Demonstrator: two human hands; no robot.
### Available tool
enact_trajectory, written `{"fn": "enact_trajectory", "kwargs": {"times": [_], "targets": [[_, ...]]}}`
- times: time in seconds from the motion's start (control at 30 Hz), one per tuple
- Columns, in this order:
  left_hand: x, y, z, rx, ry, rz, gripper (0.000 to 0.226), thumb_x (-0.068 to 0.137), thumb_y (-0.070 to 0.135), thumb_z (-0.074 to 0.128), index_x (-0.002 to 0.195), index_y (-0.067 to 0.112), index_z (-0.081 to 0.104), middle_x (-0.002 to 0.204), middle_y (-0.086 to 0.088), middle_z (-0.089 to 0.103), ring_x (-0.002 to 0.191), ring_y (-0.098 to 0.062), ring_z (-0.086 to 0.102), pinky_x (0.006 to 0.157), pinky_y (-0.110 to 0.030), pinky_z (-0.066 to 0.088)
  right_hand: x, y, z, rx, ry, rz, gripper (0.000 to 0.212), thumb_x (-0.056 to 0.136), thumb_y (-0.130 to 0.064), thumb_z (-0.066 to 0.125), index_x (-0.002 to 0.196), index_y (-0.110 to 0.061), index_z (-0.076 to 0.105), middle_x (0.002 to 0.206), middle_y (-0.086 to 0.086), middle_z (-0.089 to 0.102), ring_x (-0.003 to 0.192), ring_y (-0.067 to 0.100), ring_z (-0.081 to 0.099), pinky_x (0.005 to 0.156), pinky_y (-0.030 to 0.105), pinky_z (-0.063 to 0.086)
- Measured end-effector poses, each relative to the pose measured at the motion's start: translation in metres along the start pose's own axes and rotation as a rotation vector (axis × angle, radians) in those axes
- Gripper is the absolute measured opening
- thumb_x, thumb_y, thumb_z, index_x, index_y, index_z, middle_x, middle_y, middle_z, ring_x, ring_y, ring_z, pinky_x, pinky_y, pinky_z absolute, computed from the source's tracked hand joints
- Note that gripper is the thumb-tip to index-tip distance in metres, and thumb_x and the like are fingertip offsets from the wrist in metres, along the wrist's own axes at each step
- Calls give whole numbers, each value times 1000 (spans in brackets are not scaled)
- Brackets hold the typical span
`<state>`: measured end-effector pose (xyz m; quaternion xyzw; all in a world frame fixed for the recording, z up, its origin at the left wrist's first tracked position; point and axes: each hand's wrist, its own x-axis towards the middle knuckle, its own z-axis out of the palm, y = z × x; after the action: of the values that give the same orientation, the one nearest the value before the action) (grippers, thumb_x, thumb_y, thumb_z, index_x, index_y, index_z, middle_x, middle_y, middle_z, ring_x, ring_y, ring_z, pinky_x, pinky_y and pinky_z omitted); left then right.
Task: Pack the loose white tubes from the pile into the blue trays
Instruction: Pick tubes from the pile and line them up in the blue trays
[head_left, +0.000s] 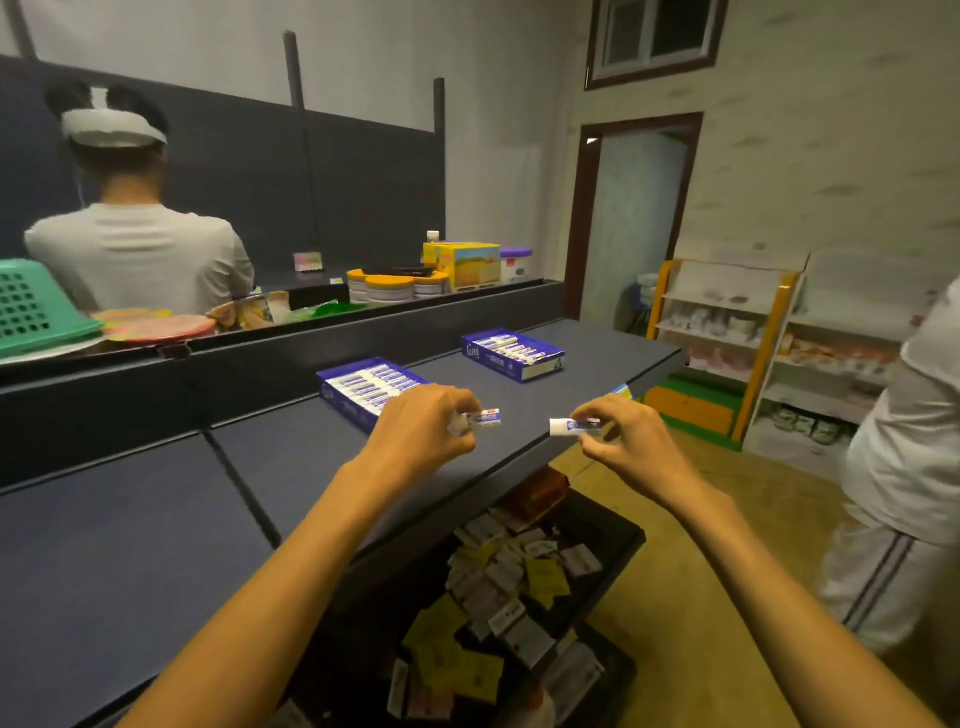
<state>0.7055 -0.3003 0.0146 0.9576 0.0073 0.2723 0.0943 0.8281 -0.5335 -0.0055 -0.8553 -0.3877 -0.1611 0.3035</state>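
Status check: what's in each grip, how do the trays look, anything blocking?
Left hand pinching one white tube; right hand pinching another tube. Near blue tray and far blue tray both hold rows of tubes. Nothing blocking.

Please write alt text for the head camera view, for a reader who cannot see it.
Each of two hands pinches a white tube over a dark shelf: left hand with one tube, right hand with another. Two blue trays of tubes sit beyond, one near, one far.
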Motion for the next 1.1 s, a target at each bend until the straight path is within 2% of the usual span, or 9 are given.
{"fn": "enact_trajectory", "kwargs": {"times": [0.3,0.43,0.53,0.8,0.93,1.1], "targets": [[100,23,72,43,-3,-65,29,80,32,71,108,28,68,105,4,69,96,-16,62,80,-42,54,79,111,-5,40,19,-53,24,86,-12,69,110,-16,67,106,-2,63,92,9,57,71,7,39],[135,40,101,82,3,-135,28,79,31,69,108,30,68,105,3,69,98,-20,62,80,-41,54,114,166,-3,55,-11,-123,25,83,-14,72,108,-16,68,106,1,65,90,9,58,72,11,43],[158,48,112,105,32,-194,29,79,30,68,108,28,67,105,1,70,98,-22,63,79,-40,54,143,194,-7,111,-27,-185,23,82,-12,72,104,-19,69,98,-5,65,84,8,59,72,18,48],[193,43,128,154,80,-331,31,82,29,70,112,25,67,111,1,69,101,-19,62,81,-37,54,211,236,17,224,-77,-334,24,80,-11,74,103,-18,70,95,-7,65,84,10,61,75,32,55],[206,25,136,178,100,-390,30,81,30,70,111,25,68,110,1,70,98,-20,63,80,-38,54,247,242,39,260,-116,-373,25,82,-14,72,107,-18,68,103,-2,66,88,11,60,76,31,55],[233,-5,145,173,125,-445,32,83,32,72,113,23,67,111,2,69,101,-17,62,81,-41,55,295,242,68,293,-188,-405,28,85,-24,71,112,-18,65,107,-5,63,92,7,57,75,23,51]]}}
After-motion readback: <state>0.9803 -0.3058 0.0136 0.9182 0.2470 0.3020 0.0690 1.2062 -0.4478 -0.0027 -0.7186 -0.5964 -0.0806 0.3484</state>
